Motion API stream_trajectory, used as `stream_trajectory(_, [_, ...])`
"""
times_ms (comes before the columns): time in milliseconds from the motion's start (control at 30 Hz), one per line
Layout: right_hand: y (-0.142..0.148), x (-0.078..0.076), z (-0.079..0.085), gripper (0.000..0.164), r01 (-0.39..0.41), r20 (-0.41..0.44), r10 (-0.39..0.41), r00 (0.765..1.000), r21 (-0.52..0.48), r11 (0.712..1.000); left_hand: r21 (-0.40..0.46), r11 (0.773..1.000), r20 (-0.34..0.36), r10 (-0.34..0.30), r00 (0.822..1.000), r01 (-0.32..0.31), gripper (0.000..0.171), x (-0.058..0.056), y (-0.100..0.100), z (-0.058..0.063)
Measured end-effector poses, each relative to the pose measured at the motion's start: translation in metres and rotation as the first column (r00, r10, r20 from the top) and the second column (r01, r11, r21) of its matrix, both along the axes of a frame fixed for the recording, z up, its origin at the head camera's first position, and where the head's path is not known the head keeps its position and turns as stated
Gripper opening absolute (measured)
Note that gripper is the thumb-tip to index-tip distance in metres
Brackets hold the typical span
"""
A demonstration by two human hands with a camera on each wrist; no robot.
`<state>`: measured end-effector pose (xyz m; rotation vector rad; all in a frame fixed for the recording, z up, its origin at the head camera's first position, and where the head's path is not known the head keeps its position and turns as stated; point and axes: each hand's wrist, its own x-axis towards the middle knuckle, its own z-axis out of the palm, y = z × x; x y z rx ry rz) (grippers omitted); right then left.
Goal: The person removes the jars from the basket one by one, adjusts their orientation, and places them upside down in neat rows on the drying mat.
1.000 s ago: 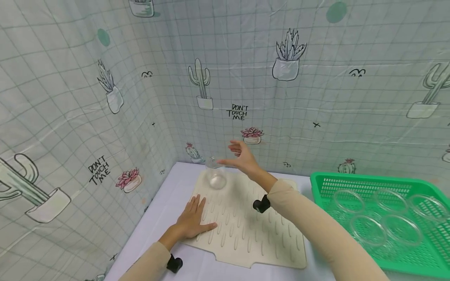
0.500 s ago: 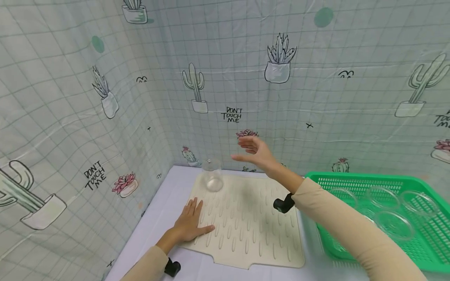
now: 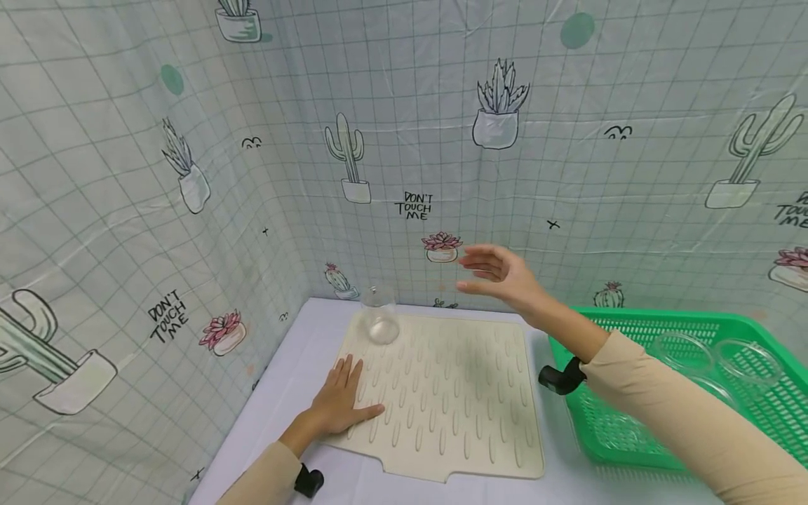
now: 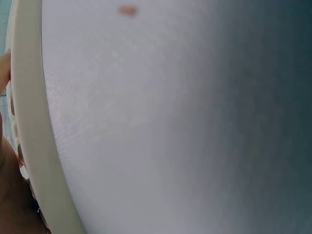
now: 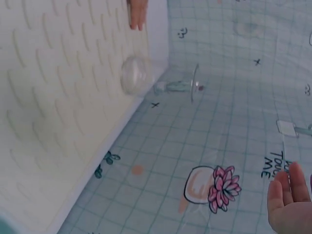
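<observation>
In the head view my left hand [image 3: 339, 401] rests flat on the left side of a cream ridged mat [image 3: 454, 382], fingers spread and thumb out to the side. A see-through cup [image 3: 381, 324] stands on the mat's far left corner, beyond that hand; the right wrist view shows this cup [image 5: 135, 76] too. My right hand [image 3: 505, 277] is in the air over the far right of the mat, fingers loosely curved, apart from the cup and holding nothing. In the left wrist view, part of the left hand [image 4: 14, 195] shows beside the mat's edge [image 4: 36, 126].
A green plastic basket [image 3: 659, 320] stands right of the mat, holding several clear cups [image 3: 684, 352]; my right forearm hides some of them. A white cloth [image 3: 287, 361] covers the table. Grid-patterned curtains with cactus prints [image 3: 404, 147] hang behind and at the left.
My right hand has moved away from the clear cup, to the right. The cup has stayed on the mat's far left corner. My left hand has kept its place on the mat.
</observation>
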<state>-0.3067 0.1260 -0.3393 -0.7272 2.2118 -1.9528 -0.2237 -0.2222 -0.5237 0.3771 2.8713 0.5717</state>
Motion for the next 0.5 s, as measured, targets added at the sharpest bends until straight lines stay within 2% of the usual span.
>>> stream_trajectory(100, [0.014,0.007,0.004,0.063,0.005,-0.010,-0.005,1.000,0.009,1.000,-0.016,1.000,0.005,0.003,1.000,-0.003,0.108,-0.001,0.002,0.001])
stream_trajectory(300, [0.044,0.021,0.010,0.056,0.023,-0.019,-0.022,1.000,0.005,1.000,0.024,1.000,0.029,-0.001,1.000,0.000,0.106,0.003,0.004,0.008])
stream_trajectory(500, [0.080,0.033,0.018,0.048,0.055,-0.039,-0.056,0.998,-0.037,0.998,0.014,1.000,0.023,0.004,1.000,-0.004,0.108,0.001,0.004,0.005])
